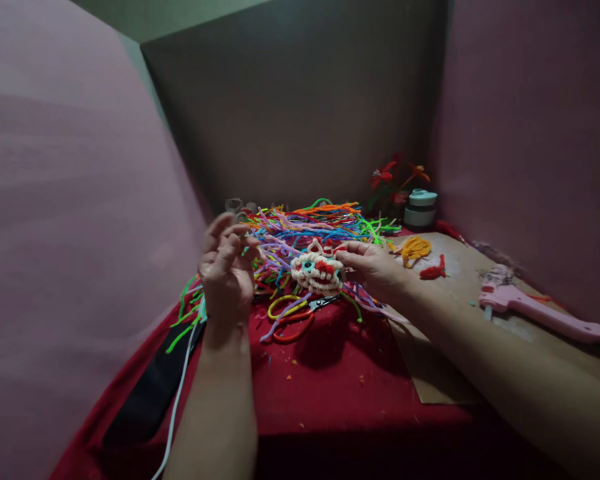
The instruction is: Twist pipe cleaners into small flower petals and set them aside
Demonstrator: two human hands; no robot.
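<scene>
My right hand grips a small fuzzy craft head by its upper right side. The head is made of cream coils with red and teal parts, and it is raised above the red cloth. To its left, my left hand is lifted with its fingers bent and the thumb close to them; whatever lies between the fingertips cannot be made out. Below the head, scissors with yellow and red handles rest on the cloth. Behind both hands spreads a pile of colourful pipe cleaners.
A pink glue gun lies on a brown board at right, near an orange bundle and a red fuzzy piece. A teal-lidded jar and red flowers stand behind. A black phone-like slab and white cable are at left.
</scene>
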